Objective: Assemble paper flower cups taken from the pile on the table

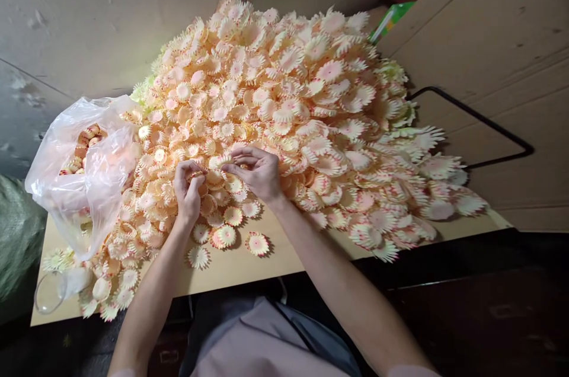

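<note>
A large heap of pale pink and cream flower-like pieces (267,98) with jagged edges covers much of the tabletop. Over the heap's front part, my left hand (189,187) has its thumb and fingers pinched together; what they hold is too small to make out. Just to its right, my right hand (258,171) pinches a pale flower piece (223,160) between thumb and fingertips. The two hands are a small gap apart. Below them, a single flower piece (258,243) with a red-tipped rim lies flat near the table's front edge.
At the left, an open plastic bag (106,169) holds small rounded pieces. A clear round container (50,292) stands at the table's (240,270) front left corner. A bent black metal bar (484,119) is at the right, beside cardboard (502,27).
</note>
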`<state>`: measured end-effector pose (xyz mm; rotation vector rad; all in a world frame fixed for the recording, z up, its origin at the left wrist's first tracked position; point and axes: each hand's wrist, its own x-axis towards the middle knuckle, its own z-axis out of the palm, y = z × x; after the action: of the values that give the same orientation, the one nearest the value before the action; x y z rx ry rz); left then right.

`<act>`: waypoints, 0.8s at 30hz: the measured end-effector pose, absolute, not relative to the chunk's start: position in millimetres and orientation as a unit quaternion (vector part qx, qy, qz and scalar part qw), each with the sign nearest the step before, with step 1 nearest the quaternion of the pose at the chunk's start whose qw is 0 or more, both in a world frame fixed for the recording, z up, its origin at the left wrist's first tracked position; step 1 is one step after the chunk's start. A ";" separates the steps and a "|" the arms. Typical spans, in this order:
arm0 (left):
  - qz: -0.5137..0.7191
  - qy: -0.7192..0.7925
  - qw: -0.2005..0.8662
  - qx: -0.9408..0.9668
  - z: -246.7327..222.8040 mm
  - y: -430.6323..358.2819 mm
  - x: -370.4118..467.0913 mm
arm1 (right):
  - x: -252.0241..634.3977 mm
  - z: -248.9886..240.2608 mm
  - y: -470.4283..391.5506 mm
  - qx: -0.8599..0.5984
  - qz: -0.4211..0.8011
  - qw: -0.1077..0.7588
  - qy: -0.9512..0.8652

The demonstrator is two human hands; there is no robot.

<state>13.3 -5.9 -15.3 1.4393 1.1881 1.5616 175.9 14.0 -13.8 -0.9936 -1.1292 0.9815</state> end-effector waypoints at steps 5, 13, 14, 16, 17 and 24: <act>0.528 0.466 0.365 0.608 -4.9 -9.8 17.8 | 178.6 -13.2 12.4 -0.376 0.471 0.587 -0.541; 0.524 0.442 0.415 0.599 -8.8 -3.3 11.2 | 178.1 -5.9 8.3 -0.328 0.511 0.537 -0.585; 0.522 0.440 0.422 0.597 -9.5 -2.7 9.5 | 177.6 -5.4 8.0 -0.325 0.514 0.531 -0.590; 0.516 0.442 0.446 0.583 -10.5 -2.2 7.1 | 177.1 -5.1 8.1 -0.317 0.524 0.522 -0.593; 0.511 0.442 0.462 0.574 -10.8 -2.2 6.6 | 177.1 -5.3 8.3 -0.315 0.532 0.518 -0.592; 0.507 0.467 0.487 0.536 -5.4 -3.2 10.3 | 183.5 -4.3 11.6 -0.314 0.535 0.530 -0.578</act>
<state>10.3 -3.2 -5.4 1.3038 1.1364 1.2325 183.5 11.6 -4.3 -0.7499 -1.3788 1.2782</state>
